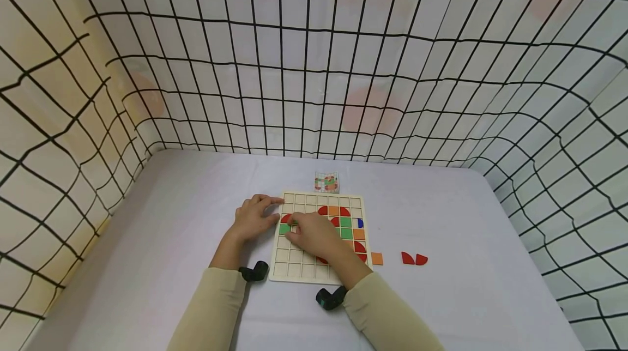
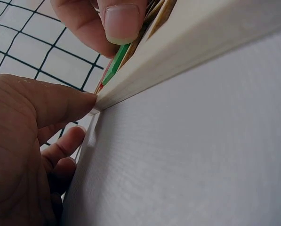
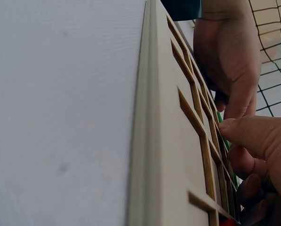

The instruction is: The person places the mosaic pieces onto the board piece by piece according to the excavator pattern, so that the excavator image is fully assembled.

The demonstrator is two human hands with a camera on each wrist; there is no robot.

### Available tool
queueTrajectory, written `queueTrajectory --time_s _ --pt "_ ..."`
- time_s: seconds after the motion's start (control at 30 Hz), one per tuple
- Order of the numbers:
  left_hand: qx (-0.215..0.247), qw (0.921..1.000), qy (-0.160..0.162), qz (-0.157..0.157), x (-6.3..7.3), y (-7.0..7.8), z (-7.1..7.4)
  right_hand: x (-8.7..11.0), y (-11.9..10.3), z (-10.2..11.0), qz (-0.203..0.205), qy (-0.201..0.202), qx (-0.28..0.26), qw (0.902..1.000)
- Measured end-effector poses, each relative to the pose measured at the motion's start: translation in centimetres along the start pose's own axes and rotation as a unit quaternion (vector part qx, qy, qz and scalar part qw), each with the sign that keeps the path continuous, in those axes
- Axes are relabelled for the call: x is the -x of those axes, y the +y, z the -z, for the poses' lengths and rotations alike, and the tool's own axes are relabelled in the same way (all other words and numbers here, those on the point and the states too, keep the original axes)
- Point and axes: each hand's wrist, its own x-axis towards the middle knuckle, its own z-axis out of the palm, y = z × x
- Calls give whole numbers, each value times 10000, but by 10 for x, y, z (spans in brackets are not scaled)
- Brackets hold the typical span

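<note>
A pale wooden grid board lies on the table, with flat red, green, orange and blue pieces in several cells. At its left edge my left hand steadies the board; its thumb touches the side and its fingers stretch toward the upper left corner. My right hand reaches over the board's left part, thumb and forefinger pinching a small green piece at the cells. A green square and a red piece sit by those fingertips. The right hand hides the board's middle cells.
Behind the board lies a small pattern card. To its right on the white cloth are an orange square and two red quarter-round pieces. A black wire mesh encloses the table at the back and sides.
</note>
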Motion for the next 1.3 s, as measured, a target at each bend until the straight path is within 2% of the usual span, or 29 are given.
queueTrajectory --time_s 0.33,0.6,0.9,1.3 --pt "33 10000 6 49 0 0 0 4 0 3 67 73 25 9999" --pt "3 9999 32 143 0 1 -1 22 12 16 -94 235 -342 9991" --pt "53 9999 38 159 0 0 -3 56 48 37 -419 541 -493 9964" --pt "55 9998 20 170 1 3 -2 110 101 65 -1282 653 -234 9893"
